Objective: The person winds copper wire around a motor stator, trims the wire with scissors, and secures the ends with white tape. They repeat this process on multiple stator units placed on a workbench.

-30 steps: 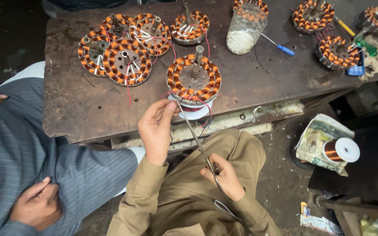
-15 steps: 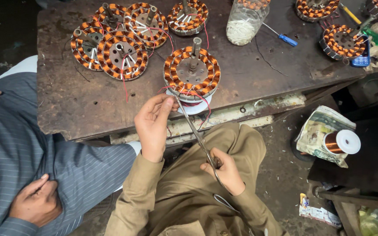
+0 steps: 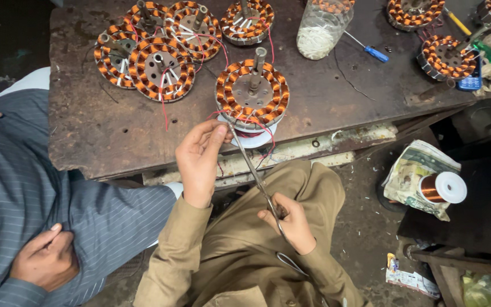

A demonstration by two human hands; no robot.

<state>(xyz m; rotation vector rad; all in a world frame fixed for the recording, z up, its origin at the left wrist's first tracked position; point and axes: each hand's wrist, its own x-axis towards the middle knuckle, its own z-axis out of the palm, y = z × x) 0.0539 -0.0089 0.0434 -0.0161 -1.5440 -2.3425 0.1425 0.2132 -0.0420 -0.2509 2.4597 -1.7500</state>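
**Fingers pinch wire at the coil while scissors reach up from the lap**

Fingers (image 3: 214, 136) of the left hand (image 3: 198, 162) are closed in a narrow pinch at the front edge of the copper-wound coil (image 3: 252, 94), where thin red wires (image 3: 251, 133) trail down over a white disc (image 3: 255, 138) under it. Whether they grip a wire or only press against one is too small to tell. The coil stands near the front edge of the dark metal worktop (image 3: 115, 136), its steel shaft pointing up.

The right hand (image 3: 288, 222) sits lower, over the lap in tan trousers, curled tight around the handles of long scissors (image 3: 252, 169). Their blades run slanting up to the coil's front edge, tips just beside the left fingertips.

A cluster of similar wound coils (image 3: 154, 54) lies toward the worktop's far left corner, well apart from the one in hand. Farther back stand a clear jar (image 3: 320, 28) and a blue-handled screwdriver (image 3: 370, 51), with more coils to the right. On the floor to the right, a spool of copper wire (image 3: 441, 189) rests on crumpled paper.

Another person in a grey striped garment sits at the left, one hand (image 3: 44, 258) resting on the knee.
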